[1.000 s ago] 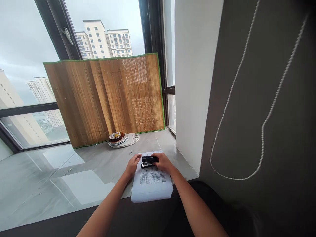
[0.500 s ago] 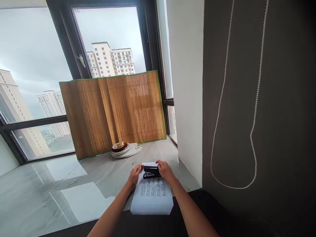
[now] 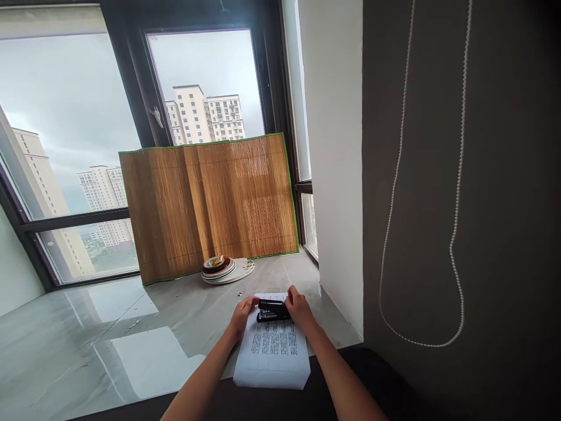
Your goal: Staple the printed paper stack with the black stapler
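Observation:
A black stapler [image 3: 274, 310] lies across the upper part of a printed sheet of paper [image 3: 272, 368], its jaw end towards the left. My right hand [image 3: 300, 309] is closed around the stapler's right end, which its fingers partly hide. On the left, my left hand [image 3: 242, 316] pinches the paper's left edge, its fingertips close to the stapler's front end. Whether those fingertips also touch the stapler is hard to see. The paper's near end hangs over the edge of the grey ledge and curves down. Whether there is more than one sheet cannot be told.
Beyond my hands, a stack of plates and small dishes [image 3: 218, 270] stands on the grey marbled ledge [image 3: 184, 316]. A bamboo mat [image 3: 210, 204] leans against the window behind it. At right, a white beaded cord [image 3: 458, 199] hangs before a dark wall.
The view has shifted slightly. My right hand has moved to the right along the stapler, towards its end, uncovering more of its top. My left hand still grips the paper's edge.

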`<state>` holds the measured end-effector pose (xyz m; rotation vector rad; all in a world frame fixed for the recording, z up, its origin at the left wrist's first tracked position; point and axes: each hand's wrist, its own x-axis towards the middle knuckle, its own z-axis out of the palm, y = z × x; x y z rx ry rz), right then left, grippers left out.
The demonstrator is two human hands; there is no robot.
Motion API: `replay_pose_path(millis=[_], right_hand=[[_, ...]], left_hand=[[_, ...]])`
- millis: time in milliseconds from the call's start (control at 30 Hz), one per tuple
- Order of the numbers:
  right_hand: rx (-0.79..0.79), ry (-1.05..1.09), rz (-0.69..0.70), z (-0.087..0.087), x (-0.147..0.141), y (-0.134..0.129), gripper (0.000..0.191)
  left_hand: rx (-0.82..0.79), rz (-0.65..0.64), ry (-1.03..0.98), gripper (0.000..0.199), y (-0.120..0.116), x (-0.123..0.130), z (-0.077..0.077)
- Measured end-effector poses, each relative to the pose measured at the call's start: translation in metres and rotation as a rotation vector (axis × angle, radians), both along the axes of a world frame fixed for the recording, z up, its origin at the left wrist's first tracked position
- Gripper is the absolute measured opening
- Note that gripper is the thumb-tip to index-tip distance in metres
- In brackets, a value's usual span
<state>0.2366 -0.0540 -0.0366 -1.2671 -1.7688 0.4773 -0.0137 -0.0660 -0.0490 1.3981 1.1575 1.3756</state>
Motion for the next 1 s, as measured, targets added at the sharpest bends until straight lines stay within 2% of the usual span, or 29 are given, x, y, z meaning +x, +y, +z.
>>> replay_pose_path(millis=[133, 300, 433, 467, 567, 633, 767, 867, 1000], right_hand=[[-0.040, -0.037, 0.020, -0.001, 0.002, 0.006, 0.012], [-0.007, 0.002, 0.027, 0.003, 0.004, 0.002, 0.010], [0.107, 0.153, 0.195, 0.008, 0.001, -0.011, 0.019], [0.106, 0.128, 0.247, 0.009, -0.001, -0.014, 0.021], [0.072, -0.036, 0.325, 0.007, -0.004, -0.020, 0.046], [0.063, -0.103, 0.313, 0.005, -0.006, -0.021, 0.044], [0.078, -0.104, 0.260, 0.006, -0.009, -0.022, 0.032], [0.218, -0.095, 0.226, 0.010, -0.016, -0.028, 0.026], [0.600, -0.256, 0.204, 0.012, -0.032, -0.039, 0.026]], left_hand=[[-0.032, 0.016, -0.033, 0.067, 0.001, 0.001, 0.002], [-0.041, 0.022, -0.012, 0.075, 0.000, 0.000, 0.006], [-0.036, 0.024, -0.018, 0.082, -0.002, 0.001, 0.007], [-0.027, 0.023, -0.010, 0.081, -0.002, 0.002, 0.007], [0.007, 0.024, 0.024, 0.077, -0.002, 0.005, 0.004], [0.033, 0.046, 0.033, 0.072, -0.002, 0.006, 0.002], [0.071, 0.130, -0.040, 0.057, -0.001, 0.005, 0.000], [0.011, 0.152, -0.174, 0.047, -0.002, 0.002, 0.002], [-0.083, 0.123, -0.295, 0.045, -0.004, -0.001, 0.006]])
